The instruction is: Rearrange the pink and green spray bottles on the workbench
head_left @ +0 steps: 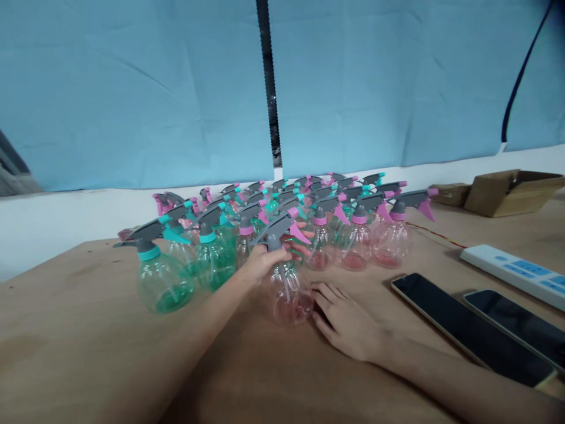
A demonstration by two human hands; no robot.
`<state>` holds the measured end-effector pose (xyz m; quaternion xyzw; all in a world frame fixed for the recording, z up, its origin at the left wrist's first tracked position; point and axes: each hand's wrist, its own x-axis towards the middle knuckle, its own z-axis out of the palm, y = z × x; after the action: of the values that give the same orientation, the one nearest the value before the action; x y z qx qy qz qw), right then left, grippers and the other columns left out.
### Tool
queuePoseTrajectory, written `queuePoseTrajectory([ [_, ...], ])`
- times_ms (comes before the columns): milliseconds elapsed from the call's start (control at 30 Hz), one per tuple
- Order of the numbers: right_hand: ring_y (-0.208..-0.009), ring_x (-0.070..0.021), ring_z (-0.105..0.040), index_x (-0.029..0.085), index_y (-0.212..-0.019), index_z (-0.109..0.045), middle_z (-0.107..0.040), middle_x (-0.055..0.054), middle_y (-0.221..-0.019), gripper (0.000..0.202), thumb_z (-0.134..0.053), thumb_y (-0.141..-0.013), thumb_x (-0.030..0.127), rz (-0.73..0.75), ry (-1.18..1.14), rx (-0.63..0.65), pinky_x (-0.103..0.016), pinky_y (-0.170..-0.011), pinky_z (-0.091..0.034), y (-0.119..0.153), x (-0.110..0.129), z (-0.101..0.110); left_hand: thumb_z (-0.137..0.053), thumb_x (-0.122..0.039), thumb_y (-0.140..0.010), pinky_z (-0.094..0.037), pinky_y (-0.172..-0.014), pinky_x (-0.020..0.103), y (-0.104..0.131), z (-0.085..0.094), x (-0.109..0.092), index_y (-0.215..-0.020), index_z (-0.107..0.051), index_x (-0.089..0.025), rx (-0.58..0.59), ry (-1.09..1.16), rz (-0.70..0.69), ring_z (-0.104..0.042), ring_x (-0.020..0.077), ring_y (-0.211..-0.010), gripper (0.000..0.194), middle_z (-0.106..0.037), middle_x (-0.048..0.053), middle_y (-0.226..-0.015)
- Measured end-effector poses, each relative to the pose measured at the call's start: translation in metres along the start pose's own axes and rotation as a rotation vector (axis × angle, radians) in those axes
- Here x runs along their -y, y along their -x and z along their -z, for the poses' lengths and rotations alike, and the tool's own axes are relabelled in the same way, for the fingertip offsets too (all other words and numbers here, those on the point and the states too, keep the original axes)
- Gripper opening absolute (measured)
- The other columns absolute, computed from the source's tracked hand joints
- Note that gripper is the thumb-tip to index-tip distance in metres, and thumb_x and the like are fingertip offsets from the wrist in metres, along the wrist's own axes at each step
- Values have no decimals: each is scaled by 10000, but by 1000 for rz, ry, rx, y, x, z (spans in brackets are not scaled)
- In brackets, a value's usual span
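In the head view a clear pinkish spray bottle point(289, 294) with a grey head and pink trigger stands on the wooden table, in front of the other bottles. My left hand point(265, 259) is closed around its neck, just under the spray head, with some fingers hidden behind it. Low on the bottle's right side, my right hand point(342, 318) lies on the table, fingers apart and fingertips at the bottle's wall. A green spray bottle point(163, 282) with a turquoise collar stands to the left. Close behind are several more green and pink spray bottles point(355, 247), upright in rows.
Two dark-screened phones point(459, 318) point(521, 324) lie at the right. Beyond them is a white power strip point(521, 271) with a thin cable. An open cardboard box point(503, 194) sits at the back right. A blue sheet point(176, 88) covers the wall behind.
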<state>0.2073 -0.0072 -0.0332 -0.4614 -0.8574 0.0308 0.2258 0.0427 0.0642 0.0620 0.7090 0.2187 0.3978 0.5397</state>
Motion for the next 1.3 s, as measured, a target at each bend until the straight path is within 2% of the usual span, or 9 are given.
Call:
queuePoseTrajectory([
  [233, -1106, -251, -455, 90, -1199, -506, -519, -151, -1194, 372, -373, -869, 198, -13, 15, 11, -431, -942, -385, 1, 1, 2, -515, -179, -628, -453, -759, 386, 3, 0, -2, -1117, -591, -192, 86, -6, -12, -621, 217, -799, 495, -677, 76, -917],
  [367, -1104, -250, -459, 100, -1211, -502, -523, -154, -1189, 379, -368, -872, 205, -13, 19, 4, -443, -947, -378, 1, 1, 1, -526, -181, -604, -449, -747, 377, 2, -2, -3, -1055, -623, -194, 88, -20, -15, -611, 220, -797, 462, -676, 63, -854],
  [433, -1107, -252, -458, 103, -1211, -505, -524, -153, -1189, 381, -373, -870, 207, -16, 27, 0, -443, -949, -375, 1, 0, 0, -543, -192, -583, -448, -752, 372, 2, -2, -2, -988, -646, -197, 31, -43, -18, -600, 231, -818, 418, -669, 49, -787],
  [533, -1104, -249, -462, 111, -1209, -508, -529, -145, -1182, 376, -371, -872, 208, -14, 25, -2, -436, -947, -380, 1, 0, 0, -557, -209, -560, -451, -740, 372, 4, -1, 4, -854, -667, -200, -131, -109, 30, -592, 228, -769, 314, -638, 24, -678],
  [600, -1098, -249, -466, 104, -1203, -508, -533, -145, -1174, 372, -367, -876, 212, -14, 27, -4, -435, -946, -383, 1, 0, 0, -560, -220, -558, -456, -730, 379, 5, 1, 7, -790, -665, -194, -213, -133, 74, -588, 227, -743, 256, -626, 24, -664],
  [667, -1100, -252, -464, 89, -1200, -505, -533, -149, -1173, 371, -367, -879, 214, -14, 34, 0, -436, -948, -383, 1, 0, 0, -558, -223, -547, -458, -746, 392, 5, 3, 8, -781, -664, -187, -245, -135, 93, -590, 237, -764, 260, -638, 36, -701],
  [833, -1110, -258, -457, 88, -1187, -508, -524, -149, -1190, 359, -377, -876, 210, -13, 36, 13, -444, -943, -390, 2, 0, 0, -531, -177, -569, -399, -910, 398, 2, 5, 2, -967, -652, -187, -149, -52, -4, -572, 248, -983, 416, -677, 57, -885],
  [1033, -1128, -259, -442, 73, -1195, -499, -508, -150, -1209, 362, -370, -882, 202, -5, 47, 31, -430, -964, -374, 2, 0, 2, -518, -156, -578, -423, -883, 410, -2, 10, 2, -1103, -598, -220, -28, -9, -54, -555, 256, -1057, 535, -676, 71, -971],
  [1300, -1122, -249, -450, 109, -1180, -504, -520, -139, -1190, 341, -383, -875, 204, 5, 14, -4, -436, -951, -386, 2, -1, 1, -538, -162, -547, -454, -808, 411, -2, 10, 6, -1064, -612, -160, -78, 61, -34, -576, 288, -995, 522, -678, 96, -926],
])
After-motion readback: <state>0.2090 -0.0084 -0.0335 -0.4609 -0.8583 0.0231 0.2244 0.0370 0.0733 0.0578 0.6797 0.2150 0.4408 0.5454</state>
